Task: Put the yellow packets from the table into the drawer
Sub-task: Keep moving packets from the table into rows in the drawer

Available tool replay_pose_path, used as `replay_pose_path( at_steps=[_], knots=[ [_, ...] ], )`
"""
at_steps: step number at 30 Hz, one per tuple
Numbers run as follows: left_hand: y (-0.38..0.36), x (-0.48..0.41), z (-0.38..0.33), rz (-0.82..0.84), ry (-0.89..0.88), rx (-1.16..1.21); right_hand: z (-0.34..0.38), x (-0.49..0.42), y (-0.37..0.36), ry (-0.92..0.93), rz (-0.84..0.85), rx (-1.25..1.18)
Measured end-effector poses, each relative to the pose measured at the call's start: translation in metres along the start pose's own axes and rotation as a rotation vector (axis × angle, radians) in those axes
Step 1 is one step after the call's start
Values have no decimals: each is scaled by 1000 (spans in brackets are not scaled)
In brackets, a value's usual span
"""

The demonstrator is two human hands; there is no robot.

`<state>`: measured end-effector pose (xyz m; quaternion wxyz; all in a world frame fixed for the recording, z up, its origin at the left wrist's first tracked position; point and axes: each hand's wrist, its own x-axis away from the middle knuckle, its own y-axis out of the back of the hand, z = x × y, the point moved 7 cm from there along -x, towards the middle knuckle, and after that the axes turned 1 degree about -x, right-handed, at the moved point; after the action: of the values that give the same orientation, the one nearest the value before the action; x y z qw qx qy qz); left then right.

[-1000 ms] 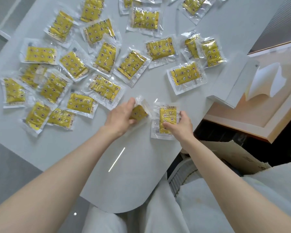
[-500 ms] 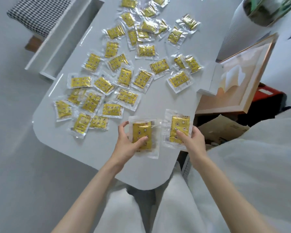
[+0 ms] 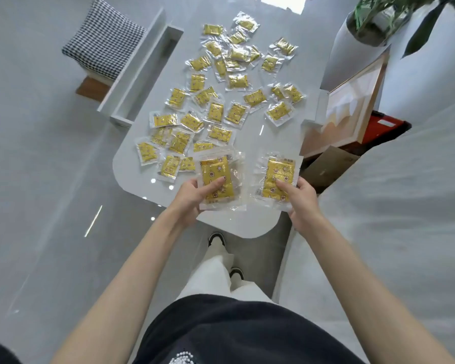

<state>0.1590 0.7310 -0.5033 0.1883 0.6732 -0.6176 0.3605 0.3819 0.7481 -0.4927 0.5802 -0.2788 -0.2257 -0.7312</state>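
My left hand (image 3: 192, 198) grips a yellow packet (image 3: 217, 177) in clear wrap, thumb across its front, lifted above the near end of the white table (image 3: 250, 222). My right hand (image 3: 301, 198) pinches a second yellow packet (image 3: 277, 177) beside it. Several more yellow packets (image 3: 216, 111) lie scattered over the table farther away. A white open drawer (image 3: 145, 74) sticks out from the table's left side, far from both hands.
A checkered cushion (image 3: 104, 38) sits on a stool left of the drawer. A framed picture (image 3: 350, 106) leans at the table's right edge, with cardboard (image 3: 329, 166) and a red box (image 3: 384, 127) below it. A potted plant (image 3: 373, 19) stands at the top right. Grey floor surrounds the table.
I have stood up, so the table looks smaller and farther off. Both hands have lifted their packets off the table and hold them up, facing me.
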Motion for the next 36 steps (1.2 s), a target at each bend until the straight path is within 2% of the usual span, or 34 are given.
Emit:
replay_pose_path(
  at_steps=[7, 15, 26, 36],
  knots=[
    [39, 76, 24, -110, -40, 66, -14, 59, -8, 43, 99, 74],
    [103, 140, 39, -203, -135, 200, -45, 96, -58, 35, 249, 109],
    [254, 151, -2, -260, -168, 233, -55, 120, -214, 48, 265, 170],
    [405, 113, -98, -224, -164, 68, -47, 96, -367, 41, 161, 87]
  ],
)
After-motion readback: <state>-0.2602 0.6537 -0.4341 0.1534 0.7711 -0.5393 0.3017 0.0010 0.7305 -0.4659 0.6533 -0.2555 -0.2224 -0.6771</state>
